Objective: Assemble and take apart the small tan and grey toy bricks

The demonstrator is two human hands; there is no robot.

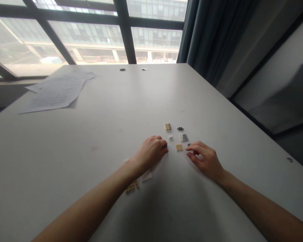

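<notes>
My left hand (153, 149) pinches a dark brick (165, 146), likely light and stiff, best held by its sides; my right hand (204, 158), fingers parted, sits right.

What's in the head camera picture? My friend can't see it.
A bare left hand holds a small dark piece, and the open right hand is beside a tan brick, among small studded bricks on a white table. Papers lie farther back on the left, near a big window.
</notes>
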